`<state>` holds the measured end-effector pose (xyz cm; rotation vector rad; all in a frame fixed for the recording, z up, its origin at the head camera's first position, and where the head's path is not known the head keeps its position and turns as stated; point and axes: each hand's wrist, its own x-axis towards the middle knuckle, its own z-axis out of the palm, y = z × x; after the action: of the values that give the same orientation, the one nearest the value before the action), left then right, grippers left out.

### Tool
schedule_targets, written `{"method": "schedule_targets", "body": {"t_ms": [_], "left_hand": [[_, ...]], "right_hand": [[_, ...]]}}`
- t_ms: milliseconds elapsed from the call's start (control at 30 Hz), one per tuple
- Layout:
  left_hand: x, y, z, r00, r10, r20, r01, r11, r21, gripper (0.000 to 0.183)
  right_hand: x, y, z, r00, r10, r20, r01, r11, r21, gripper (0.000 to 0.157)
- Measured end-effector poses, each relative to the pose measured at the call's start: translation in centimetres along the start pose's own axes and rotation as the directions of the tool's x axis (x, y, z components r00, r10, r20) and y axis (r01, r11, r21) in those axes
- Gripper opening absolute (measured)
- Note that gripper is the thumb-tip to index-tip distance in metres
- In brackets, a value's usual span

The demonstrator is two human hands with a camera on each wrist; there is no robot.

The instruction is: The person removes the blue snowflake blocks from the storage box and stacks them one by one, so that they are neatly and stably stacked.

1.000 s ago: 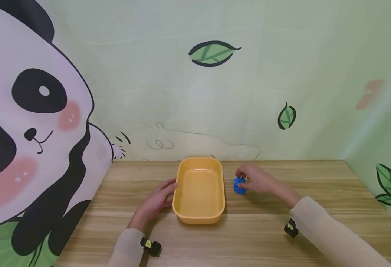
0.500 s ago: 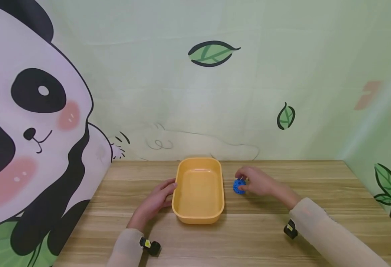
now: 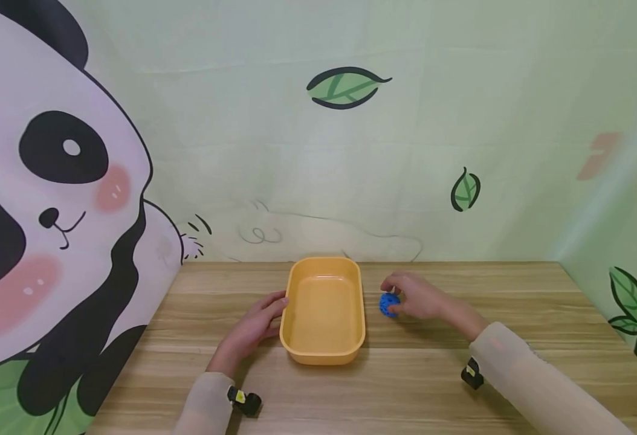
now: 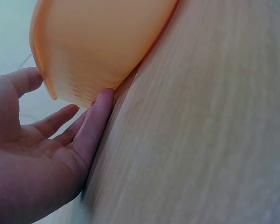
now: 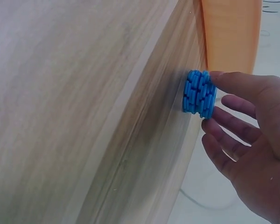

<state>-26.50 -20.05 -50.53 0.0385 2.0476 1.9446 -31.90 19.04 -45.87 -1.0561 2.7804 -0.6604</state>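
A stack of blue notched discs [image 3: 388,305] stands on the table right of the yellow bin. In the right wrist view, the discs [image 5: 199,94] sit in two layers with toothed edges. My right hand [image 3: 419,296] pinches the upper layer lightly, thumb on one side and fingertips on the other. The yellow bin [image 3: 323,359] is rectangular with rounded corners, and nothing lies in it. My left hand [image 3: 253,326] steadies its left side. In the left wrist view, the thumb of my left hand [image 4: 42,135] touches the bin's rim, and the fairly straight fingers reach its lower wall.
The wooden table [image 3: 405,386] reaches back to a pale green cloth [image 3: 253,157] printed with a panda and leaves. Black wrist cameras hang below both sleeves. The bin's right wall stands a short gap from the blue discs.
The upper blue piece has come down over the lower one, so the two now line up from above. My right hand has shifted only slightly; my left hand and the bin stay put.
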Motion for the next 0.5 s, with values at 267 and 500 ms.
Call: {"method": "schedule_targets", "body": {"t_ms": [267,500], "left_hand": [[0.4,0.1,0.3,1.0,-0.008,0.008,0.008,1.0,0.026,0.069],[0.5,0.4,-0.3,1.0,-0.011,-0.014,0.01,1.0,-0.015,0.063]], "right_hand": [[-0.4,0.6,0.4,0.999,-0.037,-0.008,0.036,0.999,-0.031,0.04],[-1.7,0.3,-0.4,0.999,0.038,0.0,-0.038,0.999,0.012,0.059]]}}
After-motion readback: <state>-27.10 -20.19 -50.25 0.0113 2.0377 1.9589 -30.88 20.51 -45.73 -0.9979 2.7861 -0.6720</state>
